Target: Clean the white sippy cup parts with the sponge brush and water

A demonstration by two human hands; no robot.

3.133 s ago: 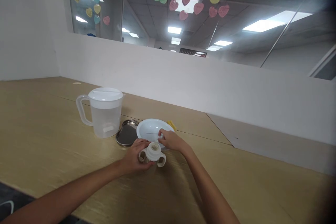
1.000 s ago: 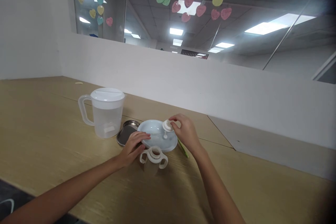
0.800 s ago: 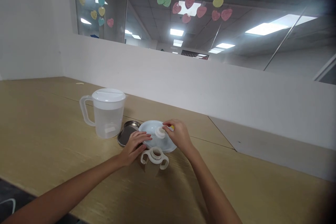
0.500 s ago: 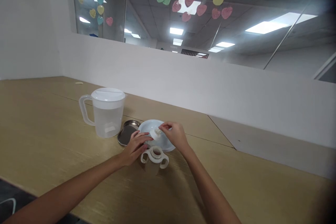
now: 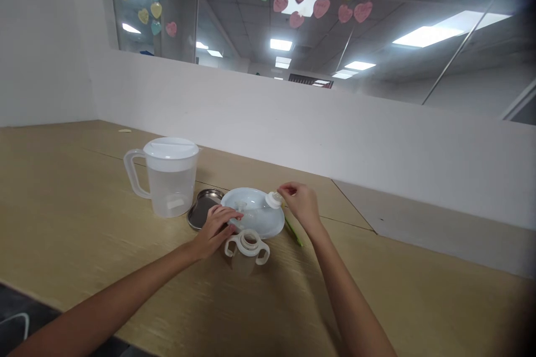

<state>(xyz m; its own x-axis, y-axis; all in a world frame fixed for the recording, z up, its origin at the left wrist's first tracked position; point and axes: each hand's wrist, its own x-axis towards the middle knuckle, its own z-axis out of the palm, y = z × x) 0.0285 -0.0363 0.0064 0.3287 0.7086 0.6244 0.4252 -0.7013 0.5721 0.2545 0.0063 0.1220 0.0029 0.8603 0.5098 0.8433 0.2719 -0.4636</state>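
Note:
A small baby bottle (image 5: 246,249) with two cream handles stands open on the wooden table, right in front of a white plate (image 5: 253,227). My left hand (image 5: 214,227) rests beside the bottle, its fingers stretched flat onto the plate's near rim. My right hand (image 5: 302,204) pinches a small white teat piece (image 5: 274,199) over the plate's right edge. Another small white part (image 5: 240,206) lies on the plate.
A lidded translucent jug (image 5: 168,175) with a little water stands at the left. A steel dish (image 5: 201,210) lies between jug and plate. A green stick (image 5: 292,232) lies on the table by my right wrist. A low white partition (image 5: 335,139) runs behind.
My right hand has drawn the white teat piece from the plate's middle out to its right edge. The left hand stays at the plate's rim beside the bottle.

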